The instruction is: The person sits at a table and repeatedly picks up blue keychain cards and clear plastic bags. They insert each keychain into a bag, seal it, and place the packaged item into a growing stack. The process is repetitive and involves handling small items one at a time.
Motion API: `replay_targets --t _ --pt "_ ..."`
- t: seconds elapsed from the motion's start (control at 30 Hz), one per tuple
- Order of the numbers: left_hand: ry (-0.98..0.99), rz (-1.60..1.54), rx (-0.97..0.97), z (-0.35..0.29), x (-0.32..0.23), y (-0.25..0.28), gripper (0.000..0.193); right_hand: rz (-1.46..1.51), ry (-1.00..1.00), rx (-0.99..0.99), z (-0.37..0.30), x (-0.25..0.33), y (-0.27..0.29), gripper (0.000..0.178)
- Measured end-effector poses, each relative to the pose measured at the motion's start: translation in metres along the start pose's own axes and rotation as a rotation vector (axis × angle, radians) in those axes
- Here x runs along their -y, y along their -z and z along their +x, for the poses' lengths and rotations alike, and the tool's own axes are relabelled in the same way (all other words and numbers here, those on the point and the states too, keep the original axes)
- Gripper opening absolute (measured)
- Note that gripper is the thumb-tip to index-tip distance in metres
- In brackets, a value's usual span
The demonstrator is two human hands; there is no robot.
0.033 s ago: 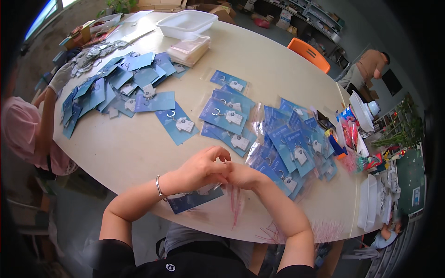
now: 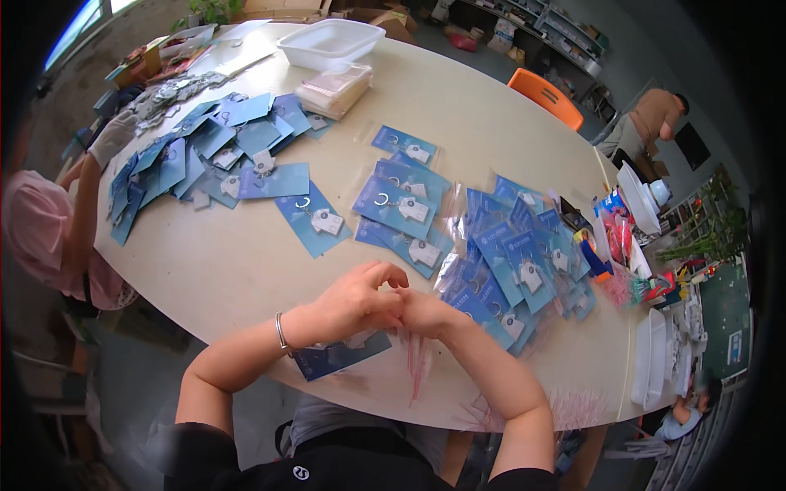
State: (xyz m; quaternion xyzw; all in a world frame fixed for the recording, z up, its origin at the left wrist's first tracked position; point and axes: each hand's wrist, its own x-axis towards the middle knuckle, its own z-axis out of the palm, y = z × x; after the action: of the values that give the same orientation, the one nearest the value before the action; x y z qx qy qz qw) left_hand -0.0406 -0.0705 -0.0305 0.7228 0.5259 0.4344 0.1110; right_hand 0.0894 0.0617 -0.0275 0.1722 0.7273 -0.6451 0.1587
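My left hand and my right hand meet at the near edge of the table, fingers bent and pressed together. What they pinch is hidden behind the fingers. Under my left hand lies a blue card with a pale keychain partly covered by the hand. Thin pinkish strips lie on the table just below my right hand. Beyond my hands are bagged blue cards with white shirt-shaped keychains, and a larger heap of bagged cards reaches close to my right wrist.
Unbagged keychain cards are piled at the left, near a person in pink with a gloved hand. A stack of clear bags and a white tub stand at the back. More pink strips gather at the near right edge.
My joined fingers have shifted very slightly, and the blue card under my left hand has moved a little down and left. The other person's gloved hand has also moved slightly.
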Motion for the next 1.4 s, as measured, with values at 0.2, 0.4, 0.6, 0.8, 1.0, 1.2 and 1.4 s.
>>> replay_targets --t 0.2,0.4,0.6,0.8,1.0,1.2,1.4 --pt "-0.198 0.378 -0.429 -0.003 -0.022 0.005 0.018 0.161 0.039 -0.248 0.001 0.018 0.036 0.011" --pt "0.054 0.43 0.176 -0.015 -0.004 -0.011 0.035 0.08 -0.084 -0.638 -0.007 -0.002 0.12 0.012" --pt "0.277 0.533 0.386 -0.024 0.001 -0.014 0.04 -0.847 0.249 -0.979 0.032 0.045 0.065 0.019" --pt "0.365 0.179 0.363 -0.021 0.006 -0.012 0.023 -1.052 0.035 -0.626 0.161 0.07 -0.021 0.062" --pt "0.345 0.211 0.302 -0.023 0.02 -0.014 0.015 -1.035 -0.296 -0.444 0.18 0.093 -0.021 0.068" --pt "0.24 0.141 0.004 -0.02 0.016 -0.015 0.007 -0.806 -0.009 -0.529 0.146 0.069 0.005 0.055" --pt "0.664 -0.151 0.144 -0.009 0.017 -0.002 0.008 -0.536 0.198 -0.699 0.037 0.049 0.069 0.035"
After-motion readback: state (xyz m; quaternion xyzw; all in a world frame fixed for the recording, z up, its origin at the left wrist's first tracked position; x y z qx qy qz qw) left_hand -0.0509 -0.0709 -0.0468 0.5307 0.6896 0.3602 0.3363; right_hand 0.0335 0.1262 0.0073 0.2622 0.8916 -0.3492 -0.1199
